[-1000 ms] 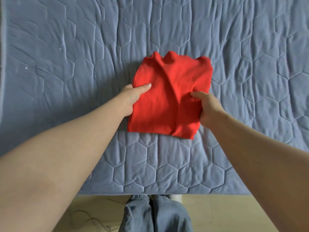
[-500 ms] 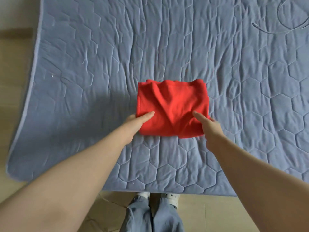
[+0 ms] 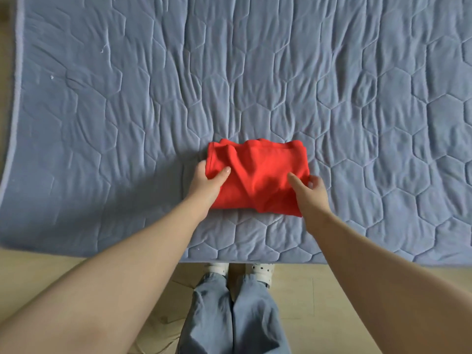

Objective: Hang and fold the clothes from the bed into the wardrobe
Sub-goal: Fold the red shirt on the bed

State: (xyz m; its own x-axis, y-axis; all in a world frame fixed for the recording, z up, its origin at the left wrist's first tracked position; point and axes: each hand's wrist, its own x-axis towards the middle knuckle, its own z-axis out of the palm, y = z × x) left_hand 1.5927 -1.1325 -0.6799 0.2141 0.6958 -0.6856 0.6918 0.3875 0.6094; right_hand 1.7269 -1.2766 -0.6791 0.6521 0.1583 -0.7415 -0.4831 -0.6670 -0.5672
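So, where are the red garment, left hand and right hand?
red garment [image 3: 263,175], head view, folded middle.
left hand [image 3: 207,183], head view, back of hand.
right hand [image 3: 310,195], head view, back of hand.

Folded red garment [image 3: 258,177] on quilted bed [image 3: 127,111]

looks like a bedroom in a home. main clue: a wide bed [image 3: 76,200] fills most of the view, under a grey-blue quilted fabric cover [image 3: 357,98] stitched in hexagons, soft and creased, w/ a paler piped edge curving down at the left. a small folded bright-red fabric garment [image 3: 260,180] lies on it near the front edge, i.e. household laundry. below the bed edge there's a pale beige smooth floor [image 3: 306,290]. the person stands right against the bed in loose blue-grey cloth trousers [image 3: 212,315] and white perforated plastic slippers [image 3: 263,270], typical indoor wear at home.
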